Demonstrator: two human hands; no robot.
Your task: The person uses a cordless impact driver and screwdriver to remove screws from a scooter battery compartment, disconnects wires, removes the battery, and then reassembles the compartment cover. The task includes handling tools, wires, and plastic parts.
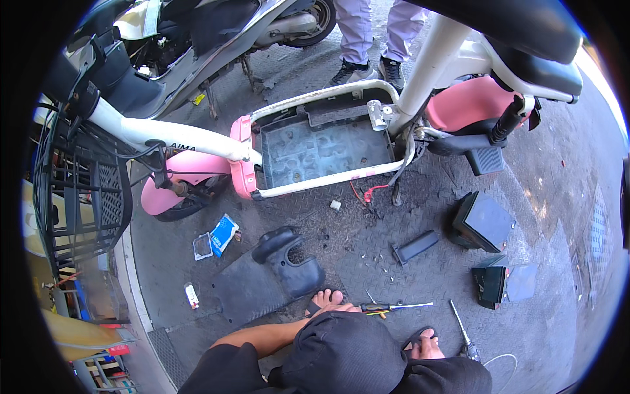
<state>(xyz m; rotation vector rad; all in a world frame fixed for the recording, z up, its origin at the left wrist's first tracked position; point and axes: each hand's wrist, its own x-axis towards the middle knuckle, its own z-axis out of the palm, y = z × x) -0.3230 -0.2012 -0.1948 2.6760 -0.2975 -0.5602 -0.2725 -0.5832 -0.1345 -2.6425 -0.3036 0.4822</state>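
From the lower left, my left forearm reaches inward, and my left hand [336, 308] is beside a bare sandalled foot. Its fingertips meet the handle end of a screwdriver [400, 306] lying crosswise, shaft to the right. A dark rounded cloth shape [348, 354] hides part of the hand, so its grip does not show. My right hand is out of sight. Ahead stands a pink and white electric scooter, its open floor compartment [315, 154] bare inside. A red wire [369, 196] hangs from its near side. A black plastic footboard cover [262, 282] lies left of my foot.
Two dark blocky boxes [489, 223] and a black bar-shaped part [417, 247] lie to the right. A long-bitted tool with a pale cord [467, 338] is by my right foot. A blue packet [225, 234] lies left. Another person's legs [355, 29] stand beyond the scooter.
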